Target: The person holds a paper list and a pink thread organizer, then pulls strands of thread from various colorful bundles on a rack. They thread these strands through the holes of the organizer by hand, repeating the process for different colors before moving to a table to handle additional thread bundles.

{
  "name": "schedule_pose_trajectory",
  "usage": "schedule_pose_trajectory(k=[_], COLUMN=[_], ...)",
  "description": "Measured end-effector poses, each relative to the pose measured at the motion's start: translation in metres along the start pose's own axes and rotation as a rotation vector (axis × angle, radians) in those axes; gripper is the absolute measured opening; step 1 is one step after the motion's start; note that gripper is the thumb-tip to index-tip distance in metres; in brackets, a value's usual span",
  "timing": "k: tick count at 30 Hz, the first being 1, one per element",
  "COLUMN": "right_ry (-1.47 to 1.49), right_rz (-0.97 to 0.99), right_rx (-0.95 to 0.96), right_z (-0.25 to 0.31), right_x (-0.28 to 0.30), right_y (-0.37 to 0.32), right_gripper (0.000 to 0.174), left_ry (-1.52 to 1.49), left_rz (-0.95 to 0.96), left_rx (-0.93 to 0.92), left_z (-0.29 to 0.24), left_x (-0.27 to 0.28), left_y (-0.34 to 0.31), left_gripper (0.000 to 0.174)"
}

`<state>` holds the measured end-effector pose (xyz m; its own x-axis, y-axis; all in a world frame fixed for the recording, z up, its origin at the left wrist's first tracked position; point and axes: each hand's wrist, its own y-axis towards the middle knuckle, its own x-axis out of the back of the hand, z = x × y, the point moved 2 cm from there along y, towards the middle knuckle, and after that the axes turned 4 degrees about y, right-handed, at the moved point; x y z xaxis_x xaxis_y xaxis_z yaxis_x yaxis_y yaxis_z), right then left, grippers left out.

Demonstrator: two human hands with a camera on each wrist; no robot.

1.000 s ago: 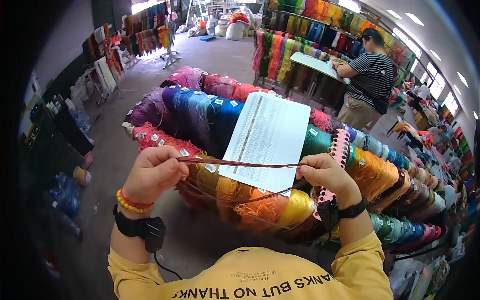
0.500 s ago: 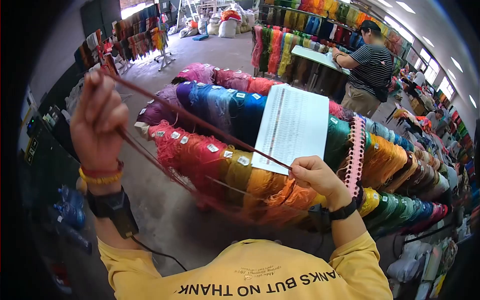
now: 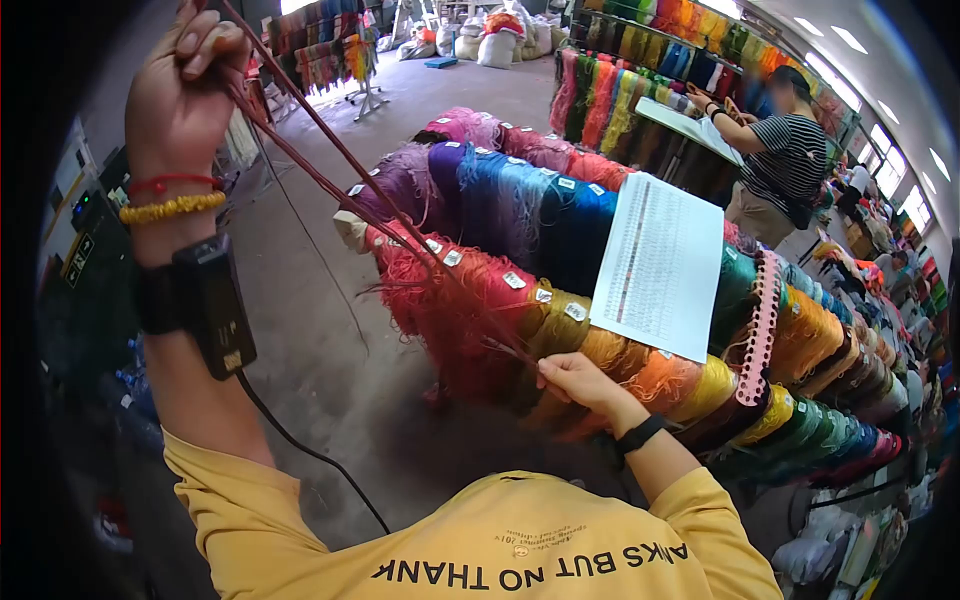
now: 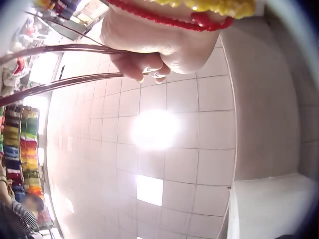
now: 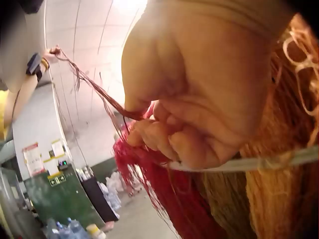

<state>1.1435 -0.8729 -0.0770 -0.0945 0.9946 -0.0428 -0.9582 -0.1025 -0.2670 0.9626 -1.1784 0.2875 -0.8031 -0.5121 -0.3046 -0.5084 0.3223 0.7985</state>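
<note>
Head view: left hand (image 3: 180, 115), raised, and right hand (image 3: 590, 388), low by the racked skeins (image 3: 480, 285), pinch the brown strands (image 3: 340, 182); keep tension even. Left wrist view: fingers curled round strands; avoid twisting. Right wrist view: thumb pinch; hold firm against slipping.

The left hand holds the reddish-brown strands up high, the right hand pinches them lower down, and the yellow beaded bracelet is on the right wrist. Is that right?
Not quite: the yellow beaded bracelet is on the left wrist, as the head view shows. The rest stands: the left hand holds the reddish-brown strands up high, and the right hand pinches them lower down.
</note>
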Motion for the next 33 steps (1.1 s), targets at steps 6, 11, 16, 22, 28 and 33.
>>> schedule_pose_trajectory(k=[6, 11, 16, 22, 28, 33], right_ry=[-0.647, -0.633, 0.127, 0.001, -0.921, -0.671], right_rz=[-0.051, -0.177, -0.045, 0.182, -0.055, 0.006], right_rx=[-0.154, 0.396, 0.492, 0.49, 0.583, 0.615], right_z=[-0.054, 0.018, 0.135, 0.171, 0.18, 0.183], right_x=[-0.001, -0.012, -0.056, -0.086, -0.066, -0.07], right_y=[0.01, 0.007, -0.003, 0.004, 0.003, 0.008], right_gripper=[0.029, 0.023, 0.028, 0.017, 0.015, 0.016], left_ry=[0.441, 0.741, 0.768, 0.76, 0.965, 0.847], left_rz=[-0.119, 0.004, 0.325, 0.359, 0.305, 0.23], left_rx=[0.09, 0.377, 0.727, 0.772, 0.889, 0.968], left_z=[0.004, 0.047, 0.087, 0.107, 0.108, 0.122], left_x=[0.001, -0.034, -0.048, -0.02, 0.029, 0.048], left_y=[-0.02, -0.069, -0.109, -0.147, -0.194, -0.228], left_gripper=[0.023, 0.024, 0.018, 0.018, 0.02, 0.02])
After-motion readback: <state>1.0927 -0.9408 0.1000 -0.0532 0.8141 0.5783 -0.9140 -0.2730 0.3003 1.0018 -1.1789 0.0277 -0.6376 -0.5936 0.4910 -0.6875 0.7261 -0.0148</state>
